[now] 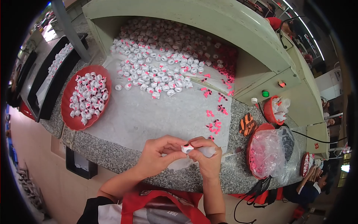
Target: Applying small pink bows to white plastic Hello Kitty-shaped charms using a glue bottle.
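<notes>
Over the near edge of the papered worktop, both my hands meet at a small white piece with a dark patch on top [187, 148]. My left hand [158, 155] pinches it from the left with thumb and fingers. My right hand [207, 160] closes in from the other side, its fingertips at the piece. A translucent, whitish squeeze bottle [207, 151] is also held in the right hand. Just beyond that hand lie small pink and black parts [214, 127] on the paper. A large heap of white ring-like pieces with pink bits [156, 71] spreads farther back.
At left stand a red scalloped bowl of finished-looking pieces [67, 112] and a black tray [33, 100]. A pale green metal housing [194, 16] arches over the heap. Right are orange-black scraps [247, 124], a red basket [269, 114] and a plastic-bagged bowl [266, 149]. Another person sits far right.
</notes>
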Demonstrator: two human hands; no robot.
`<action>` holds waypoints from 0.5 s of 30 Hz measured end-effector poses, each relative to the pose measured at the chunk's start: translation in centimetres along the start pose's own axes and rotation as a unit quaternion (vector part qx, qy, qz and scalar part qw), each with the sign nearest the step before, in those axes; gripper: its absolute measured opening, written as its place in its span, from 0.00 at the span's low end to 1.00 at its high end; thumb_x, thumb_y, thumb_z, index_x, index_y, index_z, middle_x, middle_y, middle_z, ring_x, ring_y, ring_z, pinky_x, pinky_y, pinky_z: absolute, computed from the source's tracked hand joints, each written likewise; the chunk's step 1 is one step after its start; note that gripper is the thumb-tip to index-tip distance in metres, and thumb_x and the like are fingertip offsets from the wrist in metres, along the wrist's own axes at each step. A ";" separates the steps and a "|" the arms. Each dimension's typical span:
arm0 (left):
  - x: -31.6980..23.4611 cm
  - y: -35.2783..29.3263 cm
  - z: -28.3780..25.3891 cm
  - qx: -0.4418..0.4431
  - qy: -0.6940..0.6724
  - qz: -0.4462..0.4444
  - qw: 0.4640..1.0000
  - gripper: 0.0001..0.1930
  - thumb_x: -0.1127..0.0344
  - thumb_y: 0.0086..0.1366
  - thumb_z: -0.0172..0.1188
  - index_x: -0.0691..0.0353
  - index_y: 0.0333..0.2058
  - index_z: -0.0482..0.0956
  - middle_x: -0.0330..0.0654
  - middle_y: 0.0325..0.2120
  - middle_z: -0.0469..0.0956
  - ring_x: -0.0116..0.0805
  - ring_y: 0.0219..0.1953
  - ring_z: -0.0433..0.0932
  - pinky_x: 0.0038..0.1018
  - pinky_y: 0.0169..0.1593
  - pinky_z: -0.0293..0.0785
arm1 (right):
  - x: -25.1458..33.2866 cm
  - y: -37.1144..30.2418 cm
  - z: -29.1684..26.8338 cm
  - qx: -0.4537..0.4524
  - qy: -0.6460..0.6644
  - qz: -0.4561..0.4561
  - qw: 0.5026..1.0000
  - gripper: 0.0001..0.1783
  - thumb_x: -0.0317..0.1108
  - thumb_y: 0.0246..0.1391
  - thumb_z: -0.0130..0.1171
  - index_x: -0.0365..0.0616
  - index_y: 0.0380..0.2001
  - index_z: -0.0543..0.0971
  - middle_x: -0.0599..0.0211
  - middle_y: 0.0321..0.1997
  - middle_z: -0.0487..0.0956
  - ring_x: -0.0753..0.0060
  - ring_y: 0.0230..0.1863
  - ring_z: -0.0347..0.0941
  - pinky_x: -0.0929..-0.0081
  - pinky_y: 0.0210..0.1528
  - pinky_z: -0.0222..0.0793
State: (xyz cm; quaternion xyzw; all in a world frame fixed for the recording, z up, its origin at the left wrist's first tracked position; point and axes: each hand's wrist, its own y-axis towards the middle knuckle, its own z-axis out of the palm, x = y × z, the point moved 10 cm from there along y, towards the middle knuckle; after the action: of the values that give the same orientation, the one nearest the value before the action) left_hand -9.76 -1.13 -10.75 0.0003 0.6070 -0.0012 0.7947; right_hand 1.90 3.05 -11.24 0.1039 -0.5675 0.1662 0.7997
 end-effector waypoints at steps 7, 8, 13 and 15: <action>0.9 -0.3 -2.3 -0.045 -0.042 -0.014 0.998 0.11 0.83 0.53 0.55 0.72 0.37 0.70 0.48 0.35 0.74 0.32 0.37 0.75 0.24 0.42 0.73 | -1.4 0.9 1.6 -0.034 -0.010 0.004 0.999 0.09 0.20 0.38 0.62 0.39 0.25 0.73 0.56 0.32 0.75 0.80 0.22 0.69 0.87 0.19 0.61; 0.7 -0.3 -2.6 -0.046 -0.045 -0.005 0.998 0.11 0.82 0.53 0.55 0.71 0.37 0.71 0.48 0.35 0.74 0.32 0.38 0.75 0.24 0.43 0.73 | -1.8 0.9 1.6 -0.063 -0.004 0.027 0.998 0.08 0.20 0.38 0.61 0.40 0.24 0.73 0.57 0.32 0.75 0.80 0.22 0.69 0.87 0.19 0.61; -0.8 -0.7 -8.4 -0.158 0.077 0.032 0.984 0.10 0.79 0.54 0.55 0.68 0.37 0.73 0.43 0.33 0.76 0.26 0.36 0.74 0.22 0.40 0.71 | -2.9 2.0 3.5 -0.034 -0.124 0.039 0.991 0.08 0.23 0.41 0.61 0.39 0.26 0.73 0.61 0.34 0.76 0.81 0.24 0.70 0.86 0.24 0.64; -4.6 -1.6 -14.3 -0.288 0.226 0.111 0.924 0.10 0.77 0.53 0.56 0.65 0.37 0.75 0.41 0.33 0.76 0.24 0.34 0.74 0.20 0.37 0.71 | -2.7 2.1 3.3 -0.034 -0.149 0.031 0.988 0.08 0.22 0.40 0.60 0.40 0.26 0.72 0.61 0.35 0.76 0.82 0.20 0.69 0.88 0.19 0.60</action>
State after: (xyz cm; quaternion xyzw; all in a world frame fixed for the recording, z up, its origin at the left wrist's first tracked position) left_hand -24.77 -2.68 -10.08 -0.1612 0.7409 0.2615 0.5973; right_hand -2.60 3.39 -12.69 0.0822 -0.6890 0.1543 0.7034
